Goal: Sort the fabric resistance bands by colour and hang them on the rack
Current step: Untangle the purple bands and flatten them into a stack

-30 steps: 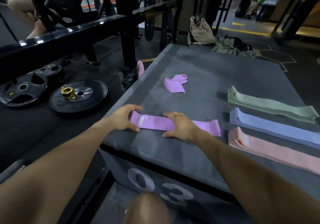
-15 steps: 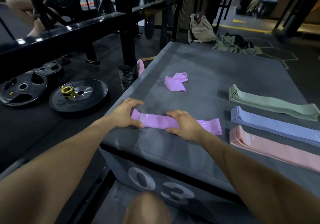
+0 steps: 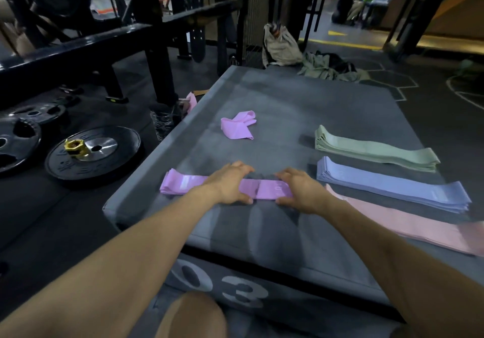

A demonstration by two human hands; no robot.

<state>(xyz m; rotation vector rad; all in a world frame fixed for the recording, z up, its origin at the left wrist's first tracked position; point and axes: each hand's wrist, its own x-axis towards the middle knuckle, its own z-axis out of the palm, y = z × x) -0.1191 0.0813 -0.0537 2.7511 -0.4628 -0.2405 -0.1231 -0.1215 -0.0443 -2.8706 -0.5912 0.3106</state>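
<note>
A stack of purple bands (image 3: 180, 184) lies flat across the near left of the grey padded box (image 3: 288, 96). My left hand (image 3: 230, 184) rests on its middle, with fingers over the far edge and thumb at the near edge. Close beside it, my right hand (image 3: 301, 191) rests the same way on the stack's right end. One loose purple band (image 3: 237, 128) lies crumpled farther back. To the right lie three flat stacks: green (image 3: 374, 151), blue (image 3: 392, 187) and pink (image 3: 408, 222).
A black steel rack frame (image 3: 157, 62) stands left of the box. Weight plates (image 3: 91, 154) lie on the floor below it, one carrying a gold collar (image 3: 74, 147). A bag (image 3: 281, 47) and clothes (image 3: 327, 68) sit behind the box. My knee (image 3: 191, 316) is at the bottom.
My left hand slid right along the purple stack from its left end to its middle. My right hand slid right to the stack's right end. The hands now sit close together.
</note>
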